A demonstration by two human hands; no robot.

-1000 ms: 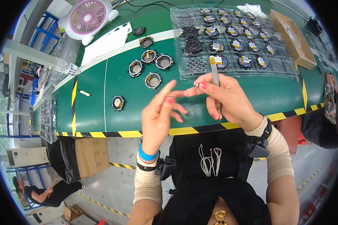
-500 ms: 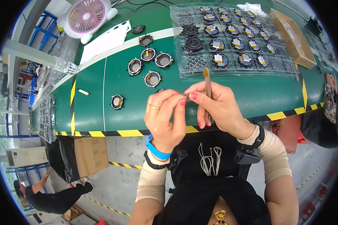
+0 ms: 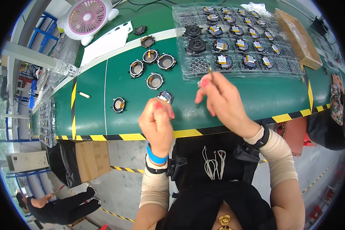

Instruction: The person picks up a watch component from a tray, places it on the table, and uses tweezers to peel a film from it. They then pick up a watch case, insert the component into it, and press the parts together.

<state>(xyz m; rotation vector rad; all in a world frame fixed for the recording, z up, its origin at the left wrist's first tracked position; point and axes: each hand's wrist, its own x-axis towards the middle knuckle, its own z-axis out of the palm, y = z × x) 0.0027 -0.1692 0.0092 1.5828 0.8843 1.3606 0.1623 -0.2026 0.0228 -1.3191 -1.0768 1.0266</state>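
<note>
My left hand (image 3: 157, 124) is closed, fingers curled, just in front of a round circuit module (image 3: 165, 97) lying on the green table (image 3: 180, 115). Whether anything small sits in those fingers is hidden. To its right, my right hand (image 3: 224, 101) is raised above the table with the tweezers (image 3: 210, 71) pinched in it; only a short end of them shows. Beyond the left hand lie several round watch cases (image 3: 155, 81) with metal rims, and another watch case (image 3: 119, 104) stands apart to the left.
A clear plastic tray (image 3: 197, 71) with several round modules fills the far right, beside a wooden box (image 3: 299, 38). A pink-and-white fan (image 3: 87, 17) and a white sheet (image 3: 107, 43) are at the far left. Another person's hand (image 3: 336, 81) rests at the right edge.
My hands have come apart: the left moved slightly left and down, the right up and right with the tweezers turned. The round module between them is now uncovered.
</note>
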